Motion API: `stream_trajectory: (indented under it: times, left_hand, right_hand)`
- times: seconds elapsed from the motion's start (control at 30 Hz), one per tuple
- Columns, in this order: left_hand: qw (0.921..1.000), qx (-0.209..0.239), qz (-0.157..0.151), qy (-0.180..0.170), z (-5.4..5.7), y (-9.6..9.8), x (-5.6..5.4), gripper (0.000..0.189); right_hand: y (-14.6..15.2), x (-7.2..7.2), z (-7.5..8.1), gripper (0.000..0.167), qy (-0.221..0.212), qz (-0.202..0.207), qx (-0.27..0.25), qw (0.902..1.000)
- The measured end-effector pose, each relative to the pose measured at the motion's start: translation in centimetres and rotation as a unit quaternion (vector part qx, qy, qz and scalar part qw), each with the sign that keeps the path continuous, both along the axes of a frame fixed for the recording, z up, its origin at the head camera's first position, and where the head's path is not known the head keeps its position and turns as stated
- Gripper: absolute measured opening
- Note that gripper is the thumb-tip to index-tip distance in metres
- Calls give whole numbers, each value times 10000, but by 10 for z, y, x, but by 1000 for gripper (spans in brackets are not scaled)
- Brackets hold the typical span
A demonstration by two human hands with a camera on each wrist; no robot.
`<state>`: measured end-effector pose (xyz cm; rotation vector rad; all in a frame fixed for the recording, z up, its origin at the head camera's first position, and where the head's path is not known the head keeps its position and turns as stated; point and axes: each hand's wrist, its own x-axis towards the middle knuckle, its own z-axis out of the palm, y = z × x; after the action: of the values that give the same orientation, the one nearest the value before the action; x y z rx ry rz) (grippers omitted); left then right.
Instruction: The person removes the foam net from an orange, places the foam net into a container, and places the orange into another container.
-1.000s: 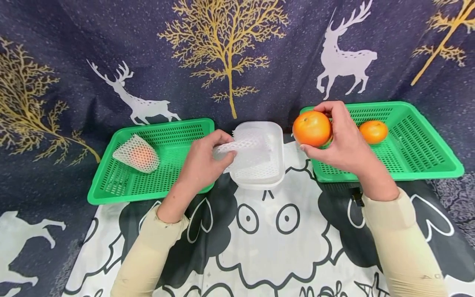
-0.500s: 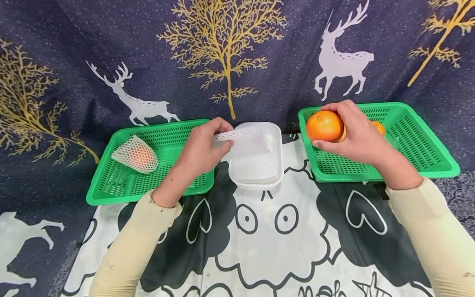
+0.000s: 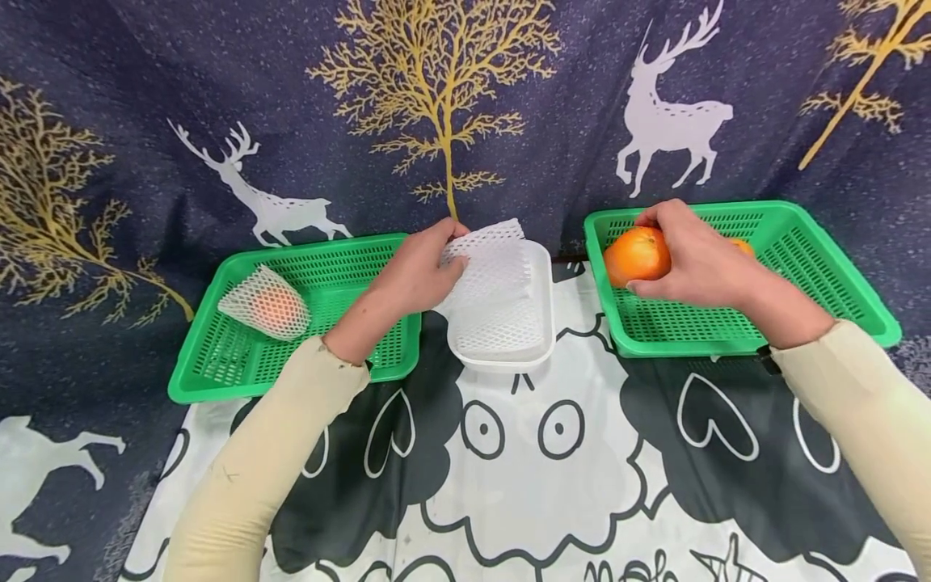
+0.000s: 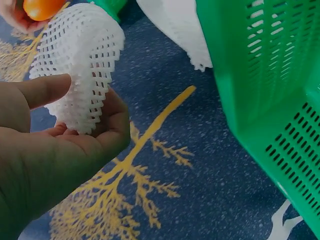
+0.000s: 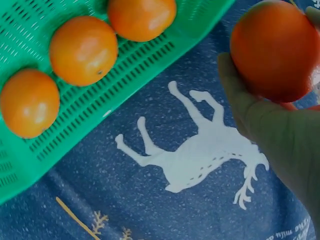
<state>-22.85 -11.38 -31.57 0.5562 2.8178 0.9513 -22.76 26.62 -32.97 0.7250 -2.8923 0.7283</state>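
Observation:
My left hand [image 3: 416, 271] pinches a white foam fruit net [image 3: 494, 255] between thumb and fingers. In the left wrist view, the net [image 4: 80, 60] stands up from the fingertips, slightly spread at its far end. Below it is a white plastic tub [image 3: 549, 311] with more foam nets [image 3: 502, 327] inside. Over the left part of the right green basket [image 3: 836, 275], my right hand [image 3: 698, 259] grips an orange [image 3: 638, 255]. The right wrist view shows that orange [image 5: 275, 50] against the palm. Fingers partly cover the fruit behind in the head view.
Several oranges, one nearest the corner [image 5: 30, 102], lie in the right basket. The left green basket [image 3: 349, 311] holds one net-wrapped fruit [image 3: 269, 305]. A patterned cloth [image 3: 553, 501] covers the table, and a dark printed curtain [image 3: 291, 121] hangs close behind.
My right hand has moved right and down with the orange, from the basket's left edge to over its inside. The left hand has raised the foam net, now more unfolded.

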Motion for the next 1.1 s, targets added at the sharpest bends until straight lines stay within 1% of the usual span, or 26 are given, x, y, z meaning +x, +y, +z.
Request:
stream_trajectory:
  times: [0.17, 0.33, 0.53, 0.67, 0.8, 0.93, 1.0, 1.1]
  left_hand:
    - [9987, -370, -46, -336, -5, 6, -18, 44]
    - [9962, -517, -121, -695, -9, 12, -33, 44]
    - [9905, -757, -285, -1112, -14, 19, -50, 45]
    - [9860, -858, -378, -1380, -18, 21, -59, 46]
    - [9819, -955, -442, -1576, -25, 22, -67, 48]
    - [9799, -1174, -477, -1541, -34, 26, -70, 49]
    - [9797, -1388, -454, -1374, -38, 29, -70, 48]
    - [9800, -1640, -384, -1062, -45, 32, -71, 45]
  right_hand:
    - [-1, -10, -1, 73, -212, 170, 634, 9976]
    - [-3, -21, -5, 72, -448, 384, 1149, 9916]
    - [1, -31, -14, 75, -632, 659, 1504, 9844]
    - [-2, -35, -20, 74, -756, 729, 1672, 9803]
    - [-5, -36, -25, 74, -754, 736, 1943, 9753]
    - [-6, -36, -31, 74, -915, 653, 2189, 9692]
    - [-5, -36, -34, 73, -1017, 615, 2239, 9673]
    - [-4, -35, -39, 70, -1050, 577, 2315, 9654]
